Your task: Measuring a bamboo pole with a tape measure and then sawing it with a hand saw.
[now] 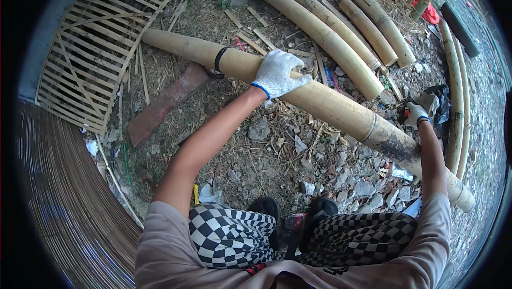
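A thick bamboo pole (330, 108) lies slantwise in front of me, from the upper left to the lower right. My left hand (278, 73), in a white knitted glove with a blue cuff, grips the pole from above near its middle. A black band (220, 59) circles the pole to the left of that hand. Beyond the pole's right part, my right hand (415, 115), also gloved, is low to the ground with its fingers curled. Something small, dark and reddish shows at its fingers, but its kind is unclear. Beside it are a greyish flat piece (428, 101) and black plastic (441, 102).
Several cut bamboo poles (325, 38) lie at the far side; two long bamboo lengths (456, 102) lie at right. A slatted bamboo panel (88, 49) stands at far left, near a reddish-brown plank (165, 105). Rubble (362, 188) and straw cover the ground.
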A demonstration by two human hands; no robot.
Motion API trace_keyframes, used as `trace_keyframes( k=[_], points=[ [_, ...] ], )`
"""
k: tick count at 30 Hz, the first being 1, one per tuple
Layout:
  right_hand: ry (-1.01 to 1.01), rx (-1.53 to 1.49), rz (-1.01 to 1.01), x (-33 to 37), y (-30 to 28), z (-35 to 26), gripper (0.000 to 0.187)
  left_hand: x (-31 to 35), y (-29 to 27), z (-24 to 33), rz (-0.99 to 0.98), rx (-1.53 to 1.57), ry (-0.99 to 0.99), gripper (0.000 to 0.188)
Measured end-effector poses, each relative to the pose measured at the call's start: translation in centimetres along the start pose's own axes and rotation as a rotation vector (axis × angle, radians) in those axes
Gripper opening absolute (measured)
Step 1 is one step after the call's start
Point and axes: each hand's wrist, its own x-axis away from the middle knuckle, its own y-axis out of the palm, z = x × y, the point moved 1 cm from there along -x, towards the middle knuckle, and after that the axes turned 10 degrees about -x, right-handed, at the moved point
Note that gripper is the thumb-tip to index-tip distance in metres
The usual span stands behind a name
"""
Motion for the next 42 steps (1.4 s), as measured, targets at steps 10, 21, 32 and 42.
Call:
trace_keyframes(
  k=[10,21,32,42],
  points=[
    [-0.740,-0.403,0.575,12.4,-11.0,-26.1,0.054,1.7,-2.4,4.0,-0.139,1.011,-0.574,0.050],
    [-0.820,-0.023,0.643,22.6,-9.6,-42.5,0.065,7.6,-12.0,10.3,-0.095,1.474,-0.734,0.035],
    [-1.056,-0.955,0.273,22.5,-7.7,-42.0,0.090,10.2,-13.9,8.4,-0.152,1.016,-0.434,0.037],
    [-0.832,-1.098,-0.241,21.9,-7.5,-40.7,0.052,8.9,-14.2,7.7,-0.141,1.395,-0.651,0.032]
  ],
)
